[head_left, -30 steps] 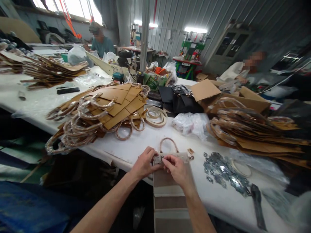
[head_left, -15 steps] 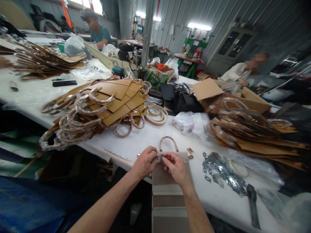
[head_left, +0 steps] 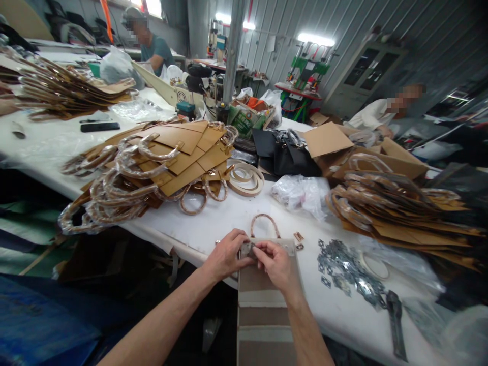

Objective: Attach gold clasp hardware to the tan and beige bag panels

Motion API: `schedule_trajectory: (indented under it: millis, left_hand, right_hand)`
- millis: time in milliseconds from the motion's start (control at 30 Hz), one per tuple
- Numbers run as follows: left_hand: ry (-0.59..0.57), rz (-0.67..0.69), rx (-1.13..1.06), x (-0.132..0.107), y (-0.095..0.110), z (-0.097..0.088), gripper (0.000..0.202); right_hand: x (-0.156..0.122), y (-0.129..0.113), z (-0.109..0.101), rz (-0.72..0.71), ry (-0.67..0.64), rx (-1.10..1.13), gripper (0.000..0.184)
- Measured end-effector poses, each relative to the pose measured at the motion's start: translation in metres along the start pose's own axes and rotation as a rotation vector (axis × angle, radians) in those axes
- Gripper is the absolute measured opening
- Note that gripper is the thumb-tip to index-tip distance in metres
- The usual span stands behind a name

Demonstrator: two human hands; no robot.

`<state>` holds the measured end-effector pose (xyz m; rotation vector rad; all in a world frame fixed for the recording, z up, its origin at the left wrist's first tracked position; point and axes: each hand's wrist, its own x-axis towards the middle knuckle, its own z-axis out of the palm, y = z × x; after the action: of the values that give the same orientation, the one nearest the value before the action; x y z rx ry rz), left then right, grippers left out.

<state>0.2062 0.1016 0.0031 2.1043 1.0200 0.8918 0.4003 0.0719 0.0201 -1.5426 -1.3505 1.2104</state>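
Note:
A light grey-beige bag panel [head_left: 262, 284] hangs over the front edge of the table, a ring-shaped brown handle [head_left: 265, 217] at its far end. My left hand [head_left: 227, 255] is closed at the panel's left edge, thumb on top and fingers around the edge. My right hand [head_left: 277, 264] pinches thumb and forefinger on a small metal piece [head_left: 252, 246] at the panel's upper left. The fingertips partly hide that piece. Right of the panel lie small gold-coloured fittings [head_left: 299, 237] and a spread pile of thin metal plates [head_left: 348, 272].
At left, tan bag panels [head_left: 183, 152] with wrapped handles are heaped; another such stack [head_left: 404, 218] lies right. A black-handled tool [head_left: 396, 325] rests near the right edge. Behind are a beige strap coil [head_left: 246, 179], a black bag [head_left: 293, 157] and a cardboard box [head_left: 400, 157]. Two people sit farther off.
My left fingers have drawn slightly away from the right fingertips, showing more of the panel's upper left corner. The right hand keeps its pinch. The view has shifted slightly.

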Motion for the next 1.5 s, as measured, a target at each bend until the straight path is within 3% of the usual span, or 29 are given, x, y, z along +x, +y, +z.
schedule_trajectory:
  millis: [467,667,800,867,933,1033,1133,1200,1267,1400,1500]
  left_hand:
    - [0.012,-0.072,-0.029,0.0,0.004,-0.001,0.044]
    - [0.014,-0.056,-0.006,-0.001,0.003,0.0,0.04]
    - [0.044,-0.003,0.025,-0.002,-0.008,0.005,0.038]
    - [0.07,0.037,0.047,0.0,-0.019,0.009,0.04]
    - [0.085,0.067,0.076,0.004,-0.027,0.012,0.044]
    - [0.097,0.1,0.114,0.007,-0.031,0.013,0.048]
    - [0.107,0.105,0.14,0.008,-0.029,0.013,0.05]
    - [0.109,0.1,0.145,0.009,-0.027,0.013,0.051]
    - [0.107,0.097,0.14,0.009,-0.026,0.013,0.049]
    - [0.102,0.099,0.132,0.008,-0.024,0.011,0.045]
    - [0.101,0.095,0.138,0.008,-0.021,0.009,0.045]
  right_hand:
    - [0.003,-0.018,0.011,-0.014,0.064,-0.388,0.016]
    - [-0.005,-0.016,0.025,-0.125,0.237,-0.481,0.006]
    - [-0.015,-0.008,0.027,-0.245,0.347,-0.342,0.007]
    - [-0.016,-0.003,0.011,-0.263,0.394,-0.213,0.012]
    - [-0.017,0.004,-0.02,-0.235,0.514,-0.094,0.019]
    - [-0.023,0.021,-0.091,-0.156,0.823,-0.026,0.033]
    - [-0.034,0.043,-0.159,-0.079,1.005,-0.195,0.041]
    - [-0.043,0.056,-0.187,-0.039,0.991,-0.314,0.039]
    - [-0.051,0.064,-0.2,-0.029,0.906,-0.375,0.032]
    - [-0.055,0.071,-0.2,-0.049,0.672,-0.515,0.019]
    - [-0.048,0.072,-0.199,-0.032,0.566,-0.613,0.018]
